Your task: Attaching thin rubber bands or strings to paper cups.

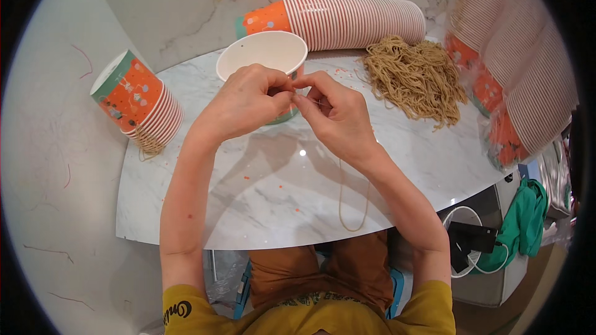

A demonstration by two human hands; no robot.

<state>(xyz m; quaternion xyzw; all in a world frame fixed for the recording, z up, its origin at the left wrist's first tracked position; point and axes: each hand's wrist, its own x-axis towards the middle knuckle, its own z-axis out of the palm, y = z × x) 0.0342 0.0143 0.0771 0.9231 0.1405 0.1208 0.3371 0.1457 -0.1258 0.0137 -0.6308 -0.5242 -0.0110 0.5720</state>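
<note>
A large paper bucket (257,53) stands upright in front of me, white inside, its orange and green outside mostly covered by my hands. Before its near rim, my left hand (245,100) and my right hand (338,115) meet fingertip to fingertip, both closed in a pinch. Between them they hold a thin tan cord (341,201), which hangs from beneath my right hand in a long loop over the table. The pinched part of the cord and the bucket's near wall are largely hidden by the fingers.
A tangled pile of tan cords (413,80) lies at the right back. Behind it rests a long nested bucket stack (354,22). A shorter stack (139,96) with cords leans at left; bagged stacks (528,87) stand right. Orange bits dot the marble table (267,223).
</note>
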